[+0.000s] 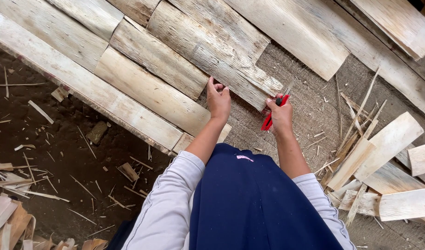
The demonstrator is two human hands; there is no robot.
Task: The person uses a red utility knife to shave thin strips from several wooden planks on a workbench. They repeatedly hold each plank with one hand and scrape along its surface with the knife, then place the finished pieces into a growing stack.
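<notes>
Head view is looking straight down at two bare forearms reaching out from pale grey sleeves over a dark blue garment. Left hand (219,99) is curling its fingers over the lower edge of a pale wooden slab (212,55), gripping it where it is overlapping the neighbouring slabs. Right hand (280,115) is closing around a red-handled cutter (273,111), its blade pointing up and touching the same slab's corner. Slabs are lying side by side in a slanting row across coarse sacking (309,92) on the floor. Loose offcuts (393,171) and thin splinters are lying in a heap to the right, well apart from both hands. Dark earth (60,153) strewn with chips is showing on the left.
</notes>
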